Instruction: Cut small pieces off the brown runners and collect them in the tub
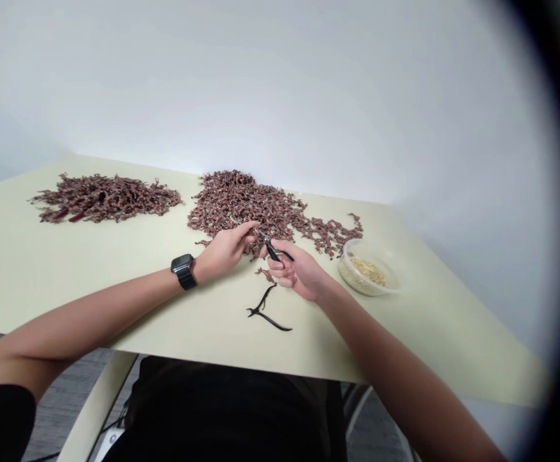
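My right hand (300,268) is wrapped round a pair of small black-handled cutting pliers (274,250), with the metal jaws pointing up and left. Close to those jaws, the fingers of my left hand (228,251) are pinched together; what they hold is too small to make out. Just behind both hands lies a large heap of small reddish-brown, twisted pieces (246,202). Below my hands a few loose brown pieces (265,274) rest on the table. In front of them lies a second black pair of nippers (260,310), its handles spread.
A second heap of similar brown pieces (111,197) lies at the left, with two dark red handles showing at its front. On the right stands a clear round tub (349,273) with yellowish bits in it. The pale table (188,327) meets a white wall behind.
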A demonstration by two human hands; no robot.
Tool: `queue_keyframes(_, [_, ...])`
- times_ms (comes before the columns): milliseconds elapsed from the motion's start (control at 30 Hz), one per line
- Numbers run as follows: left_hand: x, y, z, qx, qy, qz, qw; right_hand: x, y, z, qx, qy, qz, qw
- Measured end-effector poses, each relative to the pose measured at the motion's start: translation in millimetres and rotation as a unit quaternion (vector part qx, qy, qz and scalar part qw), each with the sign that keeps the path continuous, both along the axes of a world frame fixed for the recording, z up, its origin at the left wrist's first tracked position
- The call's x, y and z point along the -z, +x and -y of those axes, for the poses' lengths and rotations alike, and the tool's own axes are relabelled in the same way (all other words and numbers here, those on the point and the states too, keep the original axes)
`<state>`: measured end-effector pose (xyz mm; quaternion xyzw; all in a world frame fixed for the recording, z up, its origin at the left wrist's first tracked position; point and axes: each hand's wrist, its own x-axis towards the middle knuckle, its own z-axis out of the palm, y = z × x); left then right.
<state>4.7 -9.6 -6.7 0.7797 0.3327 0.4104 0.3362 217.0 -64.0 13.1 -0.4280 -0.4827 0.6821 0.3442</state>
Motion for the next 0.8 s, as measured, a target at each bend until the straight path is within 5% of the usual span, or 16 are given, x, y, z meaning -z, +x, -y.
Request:
queue_keyframes(67, [-0.6,2.9,0.4,0.05,-0.096,0.06,0.992,3.1,1.3,-0.7,0.061,0.125,0.117,0.983])
queue_keyframes(167, [-2.1,6.0,0.4,0.144,-0.247,0.147,0.947,7.4,5.7,-1.6,0.147,0.333,0.309,0.878])
queue_keyframes(233, [-3.6,6.1,-0.5,0.175,-0.319,0.196,0.911,8.8,10.5,-2.6,0.15,0.418,0.382,0.81])
queue_keyframes(333, [-5.8,4.3,-2.5,0.19,-0.376,0.235,0.876,10.3,18.0,-5.0,0.114,0.481,0.426,0.758])
queue_keyframes(467, [-6.8,1.9,-4.9,0.204,-0.397,0.243,0.861,13.4,24.3,-8.1,0.087,0.493,0.455,0.737])
queue_keyframes(800, [-9.0,0.5,-4.3,0.212,-0.41,0.242,0.854,14.2,25.4,-9.8,0.066,0.485,0.458,0.742])
